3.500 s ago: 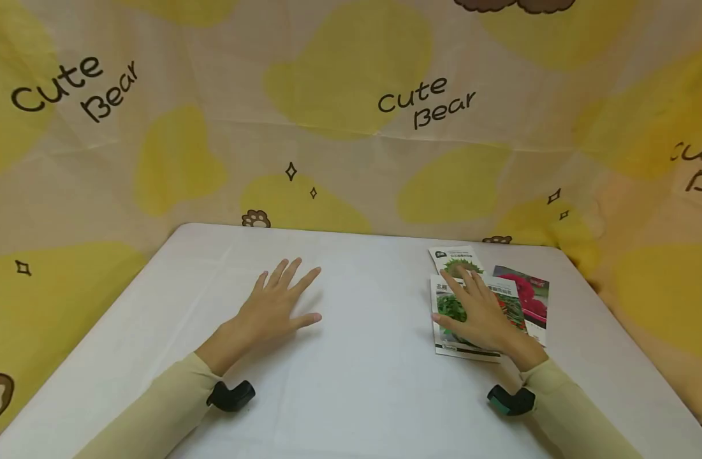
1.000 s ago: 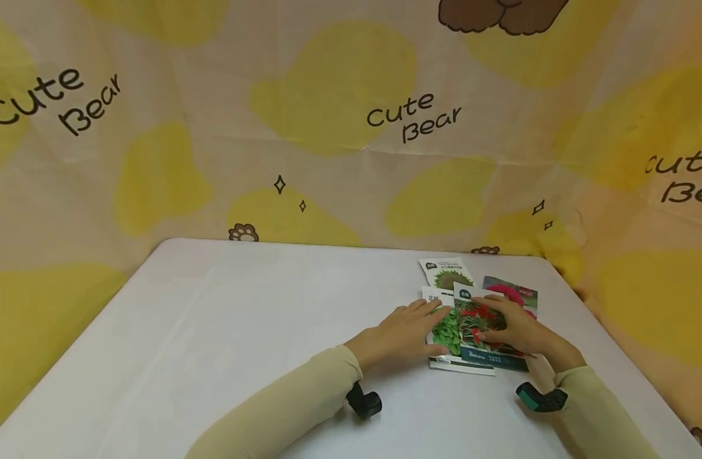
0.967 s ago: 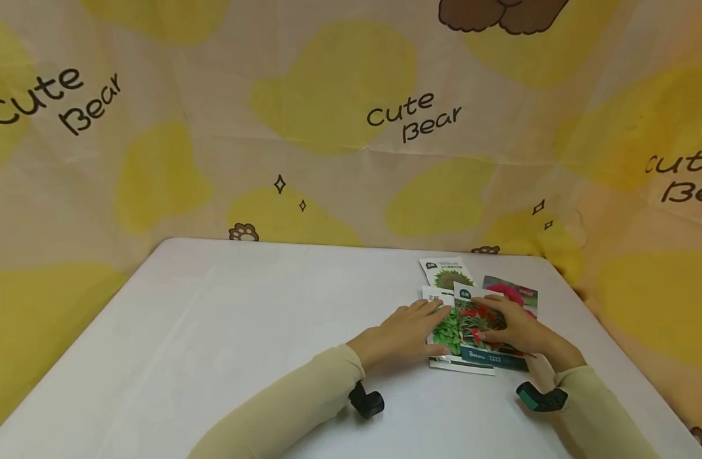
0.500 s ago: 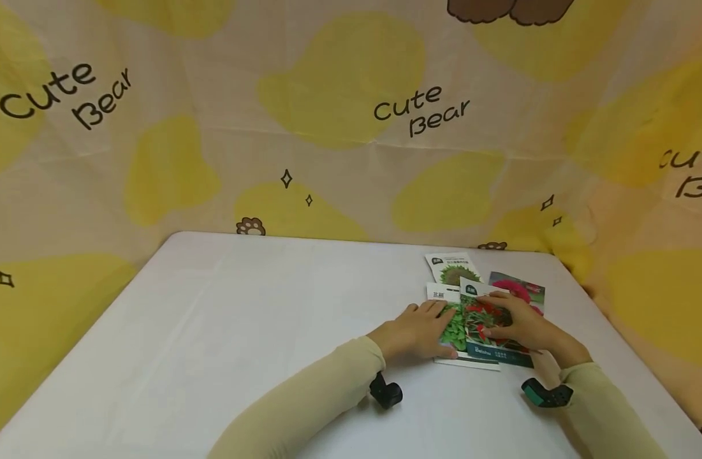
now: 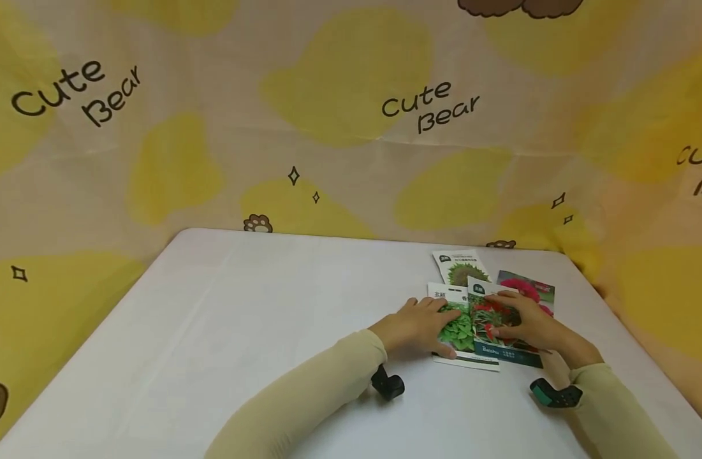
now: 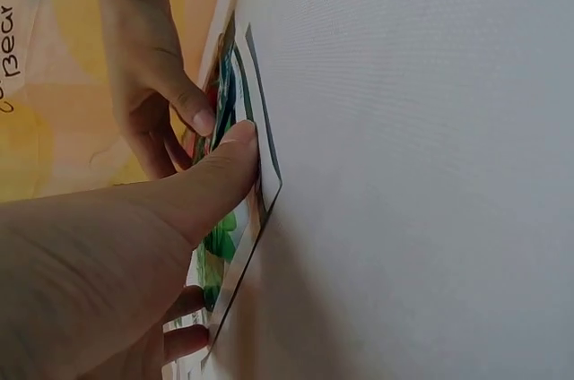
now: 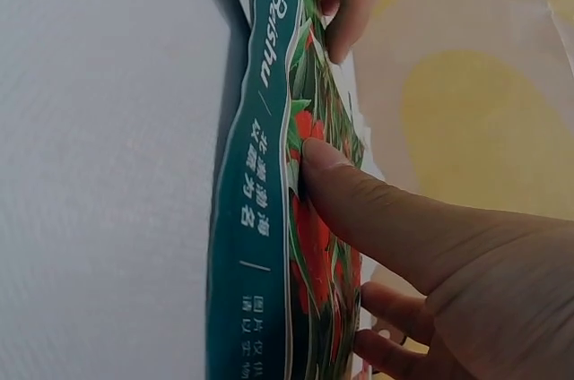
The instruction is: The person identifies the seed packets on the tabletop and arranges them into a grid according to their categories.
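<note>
Paper packets with pictures, apparently seed packets, overlap at the right side of the table. My left hand rests on the packet with green leaves, its thumb near the lower edge and its fingers spread across the left part. Beside it, my right hand lies over the red-flower packet, which partly covers the green one. In the right wrist view, the thumb presses on the red-flower picture. Some of both hands' fingertips are hidden in the wrist views.
Behind them lies a packet with a spiky green flower head. A pink-flower packet sits to the right, partly under the right hand. The white table stands against a yellow-patterned cloth.
Earlier, the left hand was spread over the table's middle; it has come right onto the green-leaf packet. Lately that packet has slid slightly left, uncovering more. The right hand stays on the red-flower packet.
</note>
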`<state>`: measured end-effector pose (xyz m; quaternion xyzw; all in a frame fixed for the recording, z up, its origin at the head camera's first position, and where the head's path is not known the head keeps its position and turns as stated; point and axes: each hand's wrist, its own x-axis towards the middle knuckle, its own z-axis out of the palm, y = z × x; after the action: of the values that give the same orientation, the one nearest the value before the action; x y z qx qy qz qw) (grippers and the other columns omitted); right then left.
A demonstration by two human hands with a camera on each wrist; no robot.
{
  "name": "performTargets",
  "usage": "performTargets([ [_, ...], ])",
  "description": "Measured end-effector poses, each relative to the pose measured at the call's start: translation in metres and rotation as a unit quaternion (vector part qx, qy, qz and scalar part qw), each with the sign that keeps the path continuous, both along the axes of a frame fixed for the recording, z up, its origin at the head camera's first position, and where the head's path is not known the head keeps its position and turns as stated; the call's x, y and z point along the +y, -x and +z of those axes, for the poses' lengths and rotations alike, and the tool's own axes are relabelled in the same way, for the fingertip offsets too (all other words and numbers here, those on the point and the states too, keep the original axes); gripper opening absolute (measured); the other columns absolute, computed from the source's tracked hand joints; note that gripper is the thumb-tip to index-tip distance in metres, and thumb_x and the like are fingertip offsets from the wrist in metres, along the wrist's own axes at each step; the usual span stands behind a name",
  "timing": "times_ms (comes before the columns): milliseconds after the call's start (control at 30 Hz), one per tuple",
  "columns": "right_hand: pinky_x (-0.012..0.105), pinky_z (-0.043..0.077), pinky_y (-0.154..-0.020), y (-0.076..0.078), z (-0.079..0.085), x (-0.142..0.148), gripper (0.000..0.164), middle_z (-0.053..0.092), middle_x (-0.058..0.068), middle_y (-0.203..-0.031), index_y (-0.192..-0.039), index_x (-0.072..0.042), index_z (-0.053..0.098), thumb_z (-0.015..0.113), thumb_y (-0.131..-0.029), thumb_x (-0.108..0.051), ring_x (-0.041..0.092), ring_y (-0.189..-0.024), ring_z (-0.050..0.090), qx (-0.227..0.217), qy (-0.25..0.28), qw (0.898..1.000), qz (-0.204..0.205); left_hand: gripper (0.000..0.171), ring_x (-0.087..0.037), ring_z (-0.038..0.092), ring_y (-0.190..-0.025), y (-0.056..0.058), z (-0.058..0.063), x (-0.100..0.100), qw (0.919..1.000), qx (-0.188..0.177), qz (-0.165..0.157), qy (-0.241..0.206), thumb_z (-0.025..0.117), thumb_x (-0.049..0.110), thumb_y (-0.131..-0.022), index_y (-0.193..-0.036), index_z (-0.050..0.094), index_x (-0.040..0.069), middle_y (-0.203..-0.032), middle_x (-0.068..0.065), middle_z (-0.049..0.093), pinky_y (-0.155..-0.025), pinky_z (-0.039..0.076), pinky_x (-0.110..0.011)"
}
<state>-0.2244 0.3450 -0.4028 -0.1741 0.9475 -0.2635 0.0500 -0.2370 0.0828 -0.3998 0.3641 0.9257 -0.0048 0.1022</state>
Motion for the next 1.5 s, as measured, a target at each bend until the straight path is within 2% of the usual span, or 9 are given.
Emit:
performTargets([
  [233, 0.079, 0.036, -0.096, -0.003, -0.005, -0.001, 0.069, 0.035, 0.038, -0.150, -0.143, -0.001, 0.052, 0.081, -0.086, -0.024, 0.061, -0.133, 0.034, -0.004, 0.004, 1.000, -0.001, 0.087, -0.013, 0.028, -0.154, -0.005, 0.006, -0.007, 0.9994, 0.001, -0.003, 0.035, 0.056, 0.077, -0.086, -0.159, 0.023, 0.044, -0.168, 0.009, 0.024, -0.123, 0.028, -0.040],
  [400, 0.079, 0.038, -0.094, -0.001, -0.005, 0.001, 0.068, 0.037, 0.039, -0.147, -0.141, 0.002, 0.053, 0.082, -0.084, -0.020, 0.061, -0.131, 0.035, 0.020, 0.001, 1.000, 0.008, 0.087, -0.012, 0.028, -0.154, -0.010, 0.012, -0.017, 0.9986, 0.001, 0.004, 0.053, 0.057, 0.077, -0.085, -0.159, 0.023, 0.044, -0.168, 0.010, 0.024, -0.124, 0.027, -0.042],
  [533, 0.079, 0.037, -0.094, 0.001, -0.004, 0.003, 0.069, 0.037, 0.039, -0.147, -0.141, 0.002, 0.053, 0.082, -0.084, -0.021, 0.061, -0.131, 0.035, 0.024, -0.001, 1.000, 0.009, 0.087, -0.011, 0.028, -0.153, -0.010, 0.014, -0.026, 0.9981, -0.002, 0.010, 0.060, 0.058, 0.076, -0.085, -0.158, 0.023, 0.046, -0.168, 0.012, 0.023, -0.124, 0.026, -0.041],
  [767, 0.082, 0.031, -0.096, -0.001, -0.006, 0.003, 0.071, 0.034, 0.041, -0.149, -0.143, 0.002, 0.051, 0.082, -0.084, -0.022, 0.064, -0.133, 0.031, 0.011, 0.000, 1.000, 0.003, 0.087, -0.013, 0.029, -0.154, -0.010, 0.009, -0.039, 0.9992, -0.017, 0.010, 0.035, 0.063, 0.072, -0.084, -0.158, 0.025, 0.045, -0.168, 0.009, 0.024, -0.124, 0.027, -0.042],
  [900, 0.081, 0.032, -0.096, 0.000, -0.004, 0.002, 0.071, 0.035, 0.041, -0.148, -0.143, 0.002, 0.051, 0.082, -0.084, -0.021, 0.063, -0.132, 0.032, 0.009, -0.004, 1.000, 0.001, 0.087, -0.014, 0.027, -0.154, -0.009, 0.006, -0.049, 0.9995, -0.026, 0.010, 0.017, 0.065, 0.070, -0.085, -0.158, 0.026, 0.044, -0.168, 0.007, 0.024, -0.126, 0.024, -0.044],
  [1167, 0.081, 0.032, -0.097, 0.000, -0.002, 0.003, 0.070, 0.037, 0.041, -0.148, -0.142, 0.002, 0.052, 0.082, -0.084, -0.021, 0.062, -0.133, 0.033, 0.013, -0.002, 1.000, 0.003, 0.087, -0.018, 0.029, -0.154, -0.009, 0.007, -0.080, 0.9993, -0.034, -0.003, -0.017, 0.070, 0.065, -0.084, -0.157, 0.030, 0.041, -0.167, 0.003, 0.028, -0.124, 0.026, -0.047],
  [1267, 0.081, 0.032, -0.097, 0.001, 0.000, 0.005, 0.069, 0.037, 0.041, -0.148, -0.141, 0.003, 0.052, 0.082, -0.084, -0.020, 0.062, -0.132, 0.033, 0.022, 0.003, 1.000, 0.009, 0.088, -0.019, 0.028, -0.155, -0.009, 0.008, -0.092, 0.9991, -0.037, -0.001, -0.018, 0.071, 0.064, -0.084, -0.158, 0.029, 0.041, -0.167, 0.003, 0.027, -0.125, 0.024, -0.048],
  [1500, 0.081, 0.030, -0.099, 0.002, -0.002, 0.004, 0.071, 0.034, 0.040, -0.150, -0.144, -0.001, 0.051, 0.081, -0.085, -0.024, 0.062, -0.135, 0.030, 0.002, 0.006, 1.000, -0.003, 0.089, -0.020, 0.030, -0.153, -0.017, 0.009, -0.121, 0.9993, -0.036, 0.005, -0.008, 0.073, 0.063, -0.082, -0.157, 0.032, 0.041, -0.166, 0.001, 0.029, -0.123, 0.026, -0.047],
])
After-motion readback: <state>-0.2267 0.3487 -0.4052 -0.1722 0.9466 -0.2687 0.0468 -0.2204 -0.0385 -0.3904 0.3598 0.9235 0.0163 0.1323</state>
